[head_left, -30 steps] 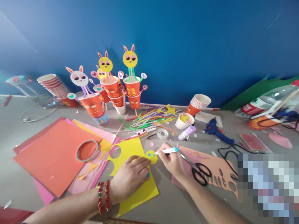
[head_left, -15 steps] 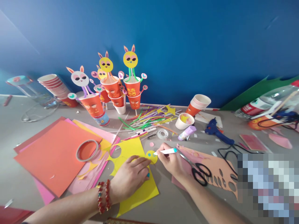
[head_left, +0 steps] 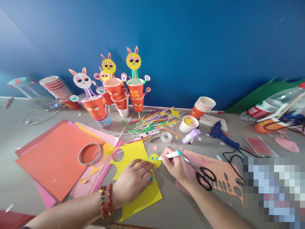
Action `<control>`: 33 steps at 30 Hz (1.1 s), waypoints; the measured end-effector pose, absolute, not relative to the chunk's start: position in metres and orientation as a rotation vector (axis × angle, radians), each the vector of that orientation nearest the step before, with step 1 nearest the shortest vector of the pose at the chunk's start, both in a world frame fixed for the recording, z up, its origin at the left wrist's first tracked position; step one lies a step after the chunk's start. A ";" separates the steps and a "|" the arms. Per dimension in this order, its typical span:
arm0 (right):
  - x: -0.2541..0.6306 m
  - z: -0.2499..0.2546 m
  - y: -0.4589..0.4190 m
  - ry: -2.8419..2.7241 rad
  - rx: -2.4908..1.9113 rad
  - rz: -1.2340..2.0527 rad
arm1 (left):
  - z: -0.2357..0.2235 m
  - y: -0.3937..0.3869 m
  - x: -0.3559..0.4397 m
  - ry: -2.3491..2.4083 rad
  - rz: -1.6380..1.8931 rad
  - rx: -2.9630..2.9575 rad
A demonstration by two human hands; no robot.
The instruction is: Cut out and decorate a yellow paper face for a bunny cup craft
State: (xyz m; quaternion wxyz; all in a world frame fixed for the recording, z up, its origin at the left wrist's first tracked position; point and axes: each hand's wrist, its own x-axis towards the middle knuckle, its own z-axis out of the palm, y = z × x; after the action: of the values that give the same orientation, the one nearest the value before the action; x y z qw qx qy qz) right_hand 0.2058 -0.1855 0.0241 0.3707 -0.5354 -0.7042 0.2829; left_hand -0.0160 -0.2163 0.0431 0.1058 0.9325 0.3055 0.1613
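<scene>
My right hand (head_left: pixel 175 163) pinches a white marker (head_left: pixel 170 155) with a turquoise end, its tip at the right edge of a small yellow paper circle (head_left: pixel 154 161). The circle carries two blue dots side by side. My left hand (head_left: pixel 134 178) lies over a yellow sheet (head_left: pixel 135 149) with round cut-outs, a fingertip pressing the circle's lower left edge. Under its curled fingers a small turquoise piece (head_left: pixel 151 179) sticks out, seemingly the marker's cap; most of it is hidden. Black-handled scissors (head_left: pixel 206 178) rest just right of my right hand.
Stacked coloured paper (head_left: pixel 52 159) with a tape roll (head_left: pixel 89 154) lies left. Behind stand cups with rabbit figures (head_left: pixel 94 106), pipe cleaners (head_left: pixel 152 119), a small cup (head_left: pixel 188 124) and a glue stick (head_left: pixel 191 136). A glue gun (head_left: pixel 222 135) with its cord lies right.
The right dot on the yellow circle, an outline before, now looks filled in blue. The marker tip has shifted slightly right. My left hand stays in place.
</scene>
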 end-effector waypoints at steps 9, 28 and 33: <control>0.206 0.022 -0.186 -1.805 -1.384 0.742 | 0.040 -0.217 -0.017 0.910 0.459 2.750; 0.206 0.023 -0.186 -1.784 -1.381 0.749 | 0.042 -0.217 -0.017 0.913 0.445 2.763; 0.206 0.022 -0.186 -1.781 -1.374 0.747 | 0.042 -0.217 -0.016 0.908 0.453 2.764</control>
State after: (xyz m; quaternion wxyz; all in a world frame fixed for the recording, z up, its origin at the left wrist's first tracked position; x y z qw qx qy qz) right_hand 0.2056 -0.1858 0.0222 0.3760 -0.5372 -0.6963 0.2918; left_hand -0.0164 -0.2166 0.0420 0.0987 0.9341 0.3069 0.1532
